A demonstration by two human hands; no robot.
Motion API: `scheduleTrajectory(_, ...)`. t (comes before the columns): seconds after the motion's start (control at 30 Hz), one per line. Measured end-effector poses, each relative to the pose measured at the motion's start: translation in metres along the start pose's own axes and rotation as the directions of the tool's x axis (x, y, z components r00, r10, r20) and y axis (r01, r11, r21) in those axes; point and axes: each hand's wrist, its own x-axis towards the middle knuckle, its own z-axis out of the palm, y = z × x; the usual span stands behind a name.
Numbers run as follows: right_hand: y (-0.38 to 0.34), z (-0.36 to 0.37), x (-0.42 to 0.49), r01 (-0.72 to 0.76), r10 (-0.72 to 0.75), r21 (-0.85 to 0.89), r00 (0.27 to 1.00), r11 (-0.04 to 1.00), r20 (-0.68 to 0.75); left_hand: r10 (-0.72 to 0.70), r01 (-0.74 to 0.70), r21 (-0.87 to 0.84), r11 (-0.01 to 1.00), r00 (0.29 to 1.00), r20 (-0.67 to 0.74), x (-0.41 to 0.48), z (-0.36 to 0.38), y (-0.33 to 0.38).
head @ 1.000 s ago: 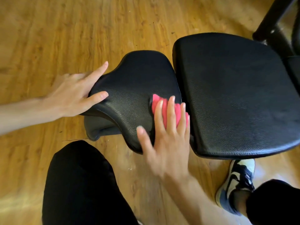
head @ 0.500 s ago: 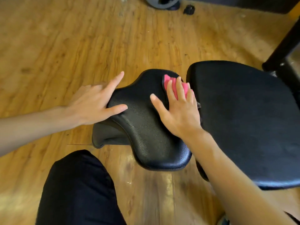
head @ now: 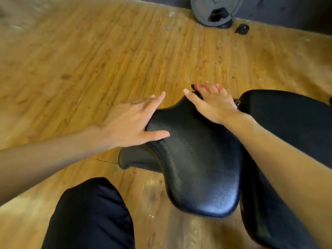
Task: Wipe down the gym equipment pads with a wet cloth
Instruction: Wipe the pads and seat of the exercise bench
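Head view: right hand (head: pixel 213 105) flat, fingers spread and near straight, pressing pink cloth (head: pixel 204 88) onto far tip of pad (head: pixel 197 159), little of it showing beyond fingertips. Left hand (head: pixel 129 126) open too, thumb laid on pad top, fingers along its left edge, gripping nothing. Best done bracing with left, pressing evenly through right palm, drawing cloth back toward wrist in overlapping strokes, then round rim beneath fingertips.
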Motion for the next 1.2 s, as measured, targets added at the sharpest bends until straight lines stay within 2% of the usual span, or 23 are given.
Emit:
scheduleTrajectory(0.1, -0.012, -0.013, 0.025, -0.033, 0.029, 0.035, 0.994, 0.999, 0.102, -0.054, 0.053, 0.025, 0.998, 0.998, 0.022, -0.002, 0.001, 0.001)
scheduleTrajectory(0.27, -0.002, 0.007, 0.003, 0.069, -0.069, -0.004, 0.995, 0.998, -0.078, -0.106, 0.106, 0.008, 0.994, 0.994, 0.000, -0.005, 0.000, 0.003)
scheduleTrajectory(0.33, 0.000, 0.008, -0.003, 0.053, -0.049, 0.036, 0.993, 0.998, -0.103, -0.192, 0.191, -0.058, 0.980, 0.981, -0.006, -0.011, -0.003, 0.008)
scheduleTrajectory(0.4, -0.007, 0.009, -0.014, 0.037, -0.036, 0.000, 0.995, 0.999, -0.098, -0.247, 0.248, -0.121, 0.961, 0.969, 0.017, -0.021, -0.004, 0.008)
scheduleTrajectory(0.47, -0.014, 0.021, -0.041, 0.042, -0.056, -0.122, 0.992, 0.992, -0.116, -0.186, 0.187, -0.132, 0.973, 0.982, 0.023, -0.025, -0.006, 0.000)
scheduleTrajectory(0.53, -0.020, 0.038, -0.083, 0.087, -0.117, -0.167, 0.977, 0.982, -0.180, -0.047, 0.052, -0.068, 0.996, 0.996, 0.074, -0.016, -0.009, -0.014)
scheduleTrajectory(0.63, -0.021, 0.056, -0.122, 0.148, -0.166, -0.090, 0.950, 0.985, -0.264, 0.148, -0.159, 0.050, 0.986, 0.975, 0.167, 0.009, -0.020, -0.030)
scheduleTrajectory(0.7, -0.019, 0.060, -0.120, 0.146, -0.157, -0.058, 0.944, 0.988, -0.291, 0.272, -0.307, 0.157, 0.939, 0.940, 0.207, 0.020, -0.038, -0.036)
scheduleTrajectory(0.83, -0.024, 0.065, -0.116, 0.119, -0.104, 0.031, 0.948, 0.992, -0.302, 0.370, -0.474, 0.235, 0.849, 0.849, 0.377, 0.060, -0.088, -0.012)
scheduleTrajectory(0.93, -0.025, 0.056, -0.133, -0.002, 0.034, 0.171, 0.982, 0.985, -0.185, 0.493, -0.591, 0.108, 0.799, 0.747, 0.446, 0.126, -0.105, 0.041)
scheduleTrajectory(1.03, -0.031, 0.047, -0.153, -0.184, 0.212, 0.286, 0.975, 0.940, -0.071, 0.645, -0.717, -0.041, 0.696, 0.598, 0.476, 0.178, -0.089, 0.087)
scheduleTrajectory(1.17, -0.053, 0.038, -0.156, -0.363, 0.385, 0.308, 0.923, 0.879, -0.013, 0.751, -0.877, -0.163, 0.453, 0.276, 0.599, 0.213, -0.055, 0.095)
scheduleTrajectory(1.2, -0.059, 0.041, -0.158, -0.402, 0.425, 0.299, 0.905, 0.866, -0.014, 0.752, -0.885, -0.186, 0.427, 0.233, 0.616, 0.216, -0.050, 0.091)
